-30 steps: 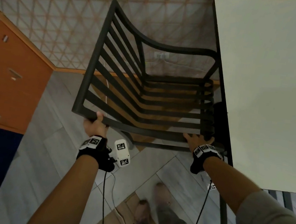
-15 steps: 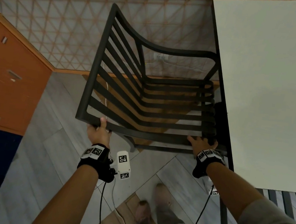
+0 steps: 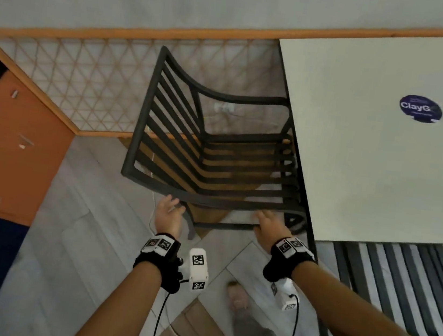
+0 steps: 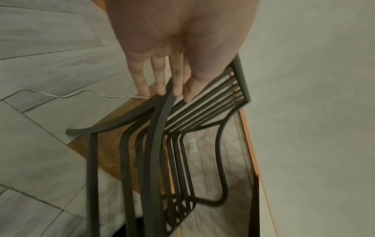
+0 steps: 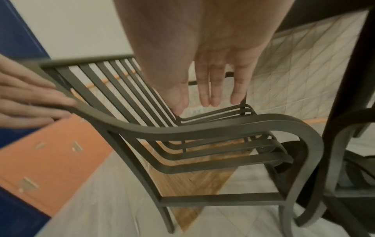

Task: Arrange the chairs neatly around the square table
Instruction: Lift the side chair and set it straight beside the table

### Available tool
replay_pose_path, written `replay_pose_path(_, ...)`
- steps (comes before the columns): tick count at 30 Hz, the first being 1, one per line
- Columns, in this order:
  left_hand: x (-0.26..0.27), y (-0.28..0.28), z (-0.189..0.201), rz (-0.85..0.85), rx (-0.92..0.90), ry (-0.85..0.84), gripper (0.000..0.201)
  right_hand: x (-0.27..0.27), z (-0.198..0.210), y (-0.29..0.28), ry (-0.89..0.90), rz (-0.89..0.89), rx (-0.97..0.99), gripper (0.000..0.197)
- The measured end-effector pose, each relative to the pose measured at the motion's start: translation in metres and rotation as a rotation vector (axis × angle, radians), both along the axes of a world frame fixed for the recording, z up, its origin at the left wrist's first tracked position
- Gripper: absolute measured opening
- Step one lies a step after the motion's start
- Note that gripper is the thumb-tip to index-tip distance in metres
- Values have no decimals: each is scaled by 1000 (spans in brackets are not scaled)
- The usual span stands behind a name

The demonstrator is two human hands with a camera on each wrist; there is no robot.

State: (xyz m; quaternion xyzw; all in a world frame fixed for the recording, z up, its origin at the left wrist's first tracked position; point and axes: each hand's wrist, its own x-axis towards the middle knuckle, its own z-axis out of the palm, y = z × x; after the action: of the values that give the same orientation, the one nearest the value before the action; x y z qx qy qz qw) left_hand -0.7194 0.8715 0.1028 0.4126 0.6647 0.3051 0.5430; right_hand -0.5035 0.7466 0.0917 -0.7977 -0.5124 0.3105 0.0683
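A dark metal slatted chair (image 3: 224, 203) stands on the floor at the left side of the square white table (image 3: 370, 159), its seat front under the table edge. My left hand (image 3: 168, 208) is open, its straight fingers (image 4: 162, 89) touching the chair (image 4: 156, 144) at its near back corner. My right hand (image 3: 269, 225) is open too, fingers straight (image 5: 211, 99), hovering just above the near armrest (image 5: 202, 128) without gripping it. The left hand's fingers (image 5: 40, 102) also show at the left edge of the right wrist view.
A second slatted chair (image 3: 396, 289) is tucked in at the table's near side, lower right. An orange cabinet (image 3: 13, 154) stands to the left, with a lattice panel (image 3: 85, 79) behind the chair. A thin white cable (image 4: 61, 94) lies on the floor. My feet (image 3: 237, 294) are below.
Both hands gripped the chair's near rail before. They have now let go and opened, and the chair stands still beside the table.
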Motion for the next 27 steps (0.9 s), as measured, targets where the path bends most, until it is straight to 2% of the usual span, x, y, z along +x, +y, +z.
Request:
replay_pose_path(3, 9, -60, 21, -170, 17, 17, 44, -14, 36, -44, 82, -2, 136, 22)
replay_pose_path(6, 21, -126, 28, -390, 23, 24, 36, -14, 76, -97, 69, -6, 225, 17)
replay_pose_path(10, 55, -203, 48, -635, 34, -18, 23, 22, 130, -175, 16, -91, 298, 14)
replay_pose_path(15, 132, -274, 84, -919, -36, -33, 12, 111, 185, -280, -99, -318, 387, 14)
replay_pose_path(21, 281, -364, 134, -1191, 36, -29, 27, 244, 235, -432, -230, -487, 375, 15)
replay_pose_path(27, 438, -472, 169, -1294, 112, -25, 30, 382, 267, -568, -316, -534, 279, 16)
